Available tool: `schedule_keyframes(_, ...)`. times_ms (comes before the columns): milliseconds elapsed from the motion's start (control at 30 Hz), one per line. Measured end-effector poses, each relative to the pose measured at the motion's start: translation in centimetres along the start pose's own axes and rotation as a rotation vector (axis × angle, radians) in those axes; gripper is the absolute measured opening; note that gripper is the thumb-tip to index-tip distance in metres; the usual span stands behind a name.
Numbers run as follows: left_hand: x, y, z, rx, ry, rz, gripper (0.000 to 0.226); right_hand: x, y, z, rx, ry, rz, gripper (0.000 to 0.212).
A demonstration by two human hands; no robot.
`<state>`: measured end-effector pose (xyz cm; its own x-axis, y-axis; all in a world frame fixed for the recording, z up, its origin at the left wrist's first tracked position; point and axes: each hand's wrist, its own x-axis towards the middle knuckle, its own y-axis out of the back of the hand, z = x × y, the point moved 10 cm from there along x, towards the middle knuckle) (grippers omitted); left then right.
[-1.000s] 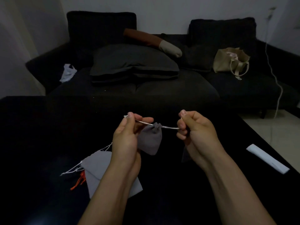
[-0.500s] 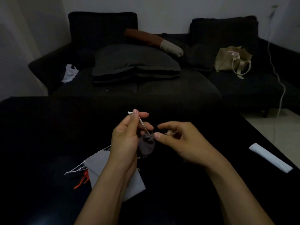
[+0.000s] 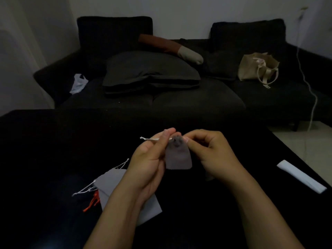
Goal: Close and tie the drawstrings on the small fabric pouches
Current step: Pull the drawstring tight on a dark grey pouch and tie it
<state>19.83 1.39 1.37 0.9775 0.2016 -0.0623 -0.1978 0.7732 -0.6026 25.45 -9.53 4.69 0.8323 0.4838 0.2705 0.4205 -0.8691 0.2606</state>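
Observation:
A small grey fabric pouch [image 3: 178, 157] hangs between my hands above the black table [image 3: 53, 150], its mouth gathered tight at the top. My left hand [image 3: 151, 159] pinches the white drawstring [image 3: 152, 139], whose end sticks out to the left past my fingers. My right hand [image 3: 210, 150] pinches the gathered top of the pouch from the right side. Under my left forearm lies a stack of flat grey pouches [image 3: 111, 184] with white strings [image 3: 84, 190] and an orange string [image 3: 91, 203] trailing to the left.
A folded white paper strip [image 3: 301, 177] lies at the table's right edge. Behind the table stands a dark sofa [image 3: 179, 97] with grey cushions, a brown bolster, a beige bag [image 3: 256, 69] and a white plastic bag [image 3: 79, 83]. A white cable [image 3: 312, 97] hangs at right.
A second ago my hands pulled the strings apart sideways. They have since come together at the pouch's top, and the pouch now hangs flat facing me.

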Motion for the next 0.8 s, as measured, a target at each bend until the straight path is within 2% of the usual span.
schedule_keyframes(167,0.2,0.3,0.2,0.009,-0.063,0.020,0.037,-0.1,0.4,0.2,0.157,-0.052,0.062,0.015)
schedule_keyframes(367,0.2,1.4,0.9,0.230,-0.121,0.085,0.031,0.1,1.2,0.0,-0.124,0.025,0.072,0.020)
schedule_keyframes(433,0.0,1.5,1.3,0.262,-0.167,0.096,0.029,0.0,1.2,0.3,-0.143,0.020,0.026,0.016)
schedule_keyframes(533,-0.1,1.7,1.5,0.262,-0.152,0.095,0.021,-0.2,0.4,0.4,-0.041,0.013,-0.079,0.006)
schedule_keyframes(667,-0.4,1.5,0.9,0.419,-0.048,-0.015,0.020,-0.8,-0.5,0.2,-0.006,-0.015,-0.215,0.006)
schedule_keyframes(800,-0.6,1.2,0.8,0.593,-0.045,-0.089,0.030,-1.3,-0.9,0.3,-0.020,-0.056,-0.283,0.015)
